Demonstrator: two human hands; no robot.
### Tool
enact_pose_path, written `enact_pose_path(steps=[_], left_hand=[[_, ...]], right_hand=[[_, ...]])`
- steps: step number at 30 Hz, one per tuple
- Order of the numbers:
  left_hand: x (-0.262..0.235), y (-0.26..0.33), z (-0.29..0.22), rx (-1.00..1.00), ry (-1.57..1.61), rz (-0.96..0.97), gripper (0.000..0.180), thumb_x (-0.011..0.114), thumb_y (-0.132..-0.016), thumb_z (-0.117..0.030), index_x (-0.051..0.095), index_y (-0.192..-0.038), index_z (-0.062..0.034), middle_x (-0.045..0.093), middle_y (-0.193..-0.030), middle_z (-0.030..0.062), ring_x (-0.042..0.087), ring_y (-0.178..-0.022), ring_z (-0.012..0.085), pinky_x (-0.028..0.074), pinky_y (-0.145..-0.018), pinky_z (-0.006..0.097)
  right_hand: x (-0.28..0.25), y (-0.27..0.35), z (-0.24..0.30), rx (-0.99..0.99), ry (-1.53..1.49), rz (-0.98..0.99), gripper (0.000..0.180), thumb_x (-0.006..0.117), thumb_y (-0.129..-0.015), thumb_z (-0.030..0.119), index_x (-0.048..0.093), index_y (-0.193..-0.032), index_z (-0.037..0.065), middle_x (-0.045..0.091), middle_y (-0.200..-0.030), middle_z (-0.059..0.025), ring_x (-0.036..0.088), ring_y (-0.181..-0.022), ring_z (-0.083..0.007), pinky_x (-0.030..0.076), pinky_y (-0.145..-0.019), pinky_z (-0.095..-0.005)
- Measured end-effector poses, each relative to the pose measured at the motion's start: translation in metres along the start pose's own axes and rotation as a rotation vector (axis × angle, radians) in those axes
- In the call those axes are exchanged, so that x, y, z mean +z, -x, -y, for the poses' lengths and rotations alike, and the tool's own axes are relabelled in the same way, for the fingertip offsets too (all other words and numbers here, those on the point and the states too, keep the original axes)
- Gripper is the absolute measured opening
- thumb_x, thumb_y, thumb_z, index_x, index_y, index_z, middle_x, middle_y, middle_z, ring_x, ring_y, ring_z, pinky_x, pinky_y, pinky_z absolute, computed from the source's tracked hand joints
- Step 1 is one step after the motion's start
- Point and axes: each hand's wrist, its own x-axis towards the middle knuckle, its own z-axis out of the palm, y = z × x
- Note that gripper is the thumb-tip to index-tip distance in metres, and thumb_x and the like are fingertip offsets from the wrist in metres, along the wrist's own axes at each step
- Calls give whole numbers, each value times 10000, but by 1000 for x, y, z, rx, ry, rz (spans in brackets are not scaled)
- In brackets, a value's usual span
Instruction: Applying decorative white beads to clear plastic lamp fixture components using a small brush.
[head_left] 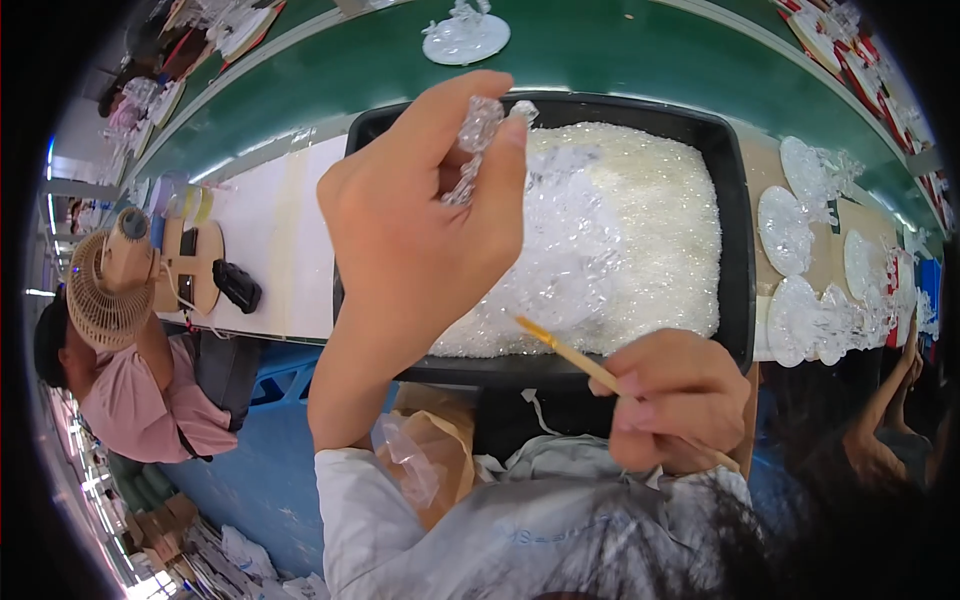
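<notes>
My left hand [425, 200] is raised over the left part of a black tray [737, 250], its fingers closed round a clear, glittery ornament piece [480, 125]. Part of the piece is hidden behind my fingers, so its full shape does not show. Lower right, by the tray's near edge, my right hand [680, 400] pinches a thin brush [570, 352] with a yellowish tip pointing up and left. White sparkling granules [670, 230] fill the tray, with a clearer, shinier patch of pieces in the middle. The brush tip appears above the granules; whether it touches them I cannot tell.
A round white disc with a clear figure [466, 40] stands on the green surface beyond the tray. More clear ornaments on discs [786, 230] stand at right. At left are a fan [115, 280], a black object [237, 286] and a seated person [150, 390]. Another person's arms show far right.
</notes>
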Motion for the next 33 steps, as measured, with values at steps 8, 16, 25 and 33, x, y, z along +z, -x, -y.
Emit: enact_pose_path(steps=[8, 16, 25, 33], left_hand=[[-3, -5, -2, 87, -81, -44, 216, 703, -868, -31, 689, -1081, 4, 589, -696, -55, 484, -584, -22, 346, -502, 137], [-1, -4, 5, 151, -54, -83, 202, 709, -867, -33, 699, -1066, 2, 597, -707, -48, 476, -586, -23, 344, -500, 137], [-2, 0, -3, 104, -82, -51, 198, 695, -875, -16, 696, -1072, 10, 621, -723, -23, 533, -598, -5, 372, -494, 150], [-5, -3, -3, 65, -60, -54, 227, 695, -880, -28, 690, -1105, -1, 659, -765, 15, 559, -584, 24, 439, -472, 169]], right_hand=[[15, -2, -14, -134, 123, 48, 289, 789, -745, 2, 582, -946, -5, 590, -906, -196, 665, -673, -294, 565, -523, -335], [35, -4, -17, -226, 175, -87, 274, 724, -641, -82, 654, -900, -30, 629, -861, -167, 663, -699, -308, 567, -540, -334], [29, 0, -19, -215, 220, 84, 324, 799, -658, -48, 655, -944, -3, 654, -942, -188, 687, -763, -327, 561, -590, -355], [-13, 6, 5, -109, 114, -20, 209, 698, -830, 7, 534, -955, 35, 587, -921, -147, 665, -681, -299, 571, -565, -340]])
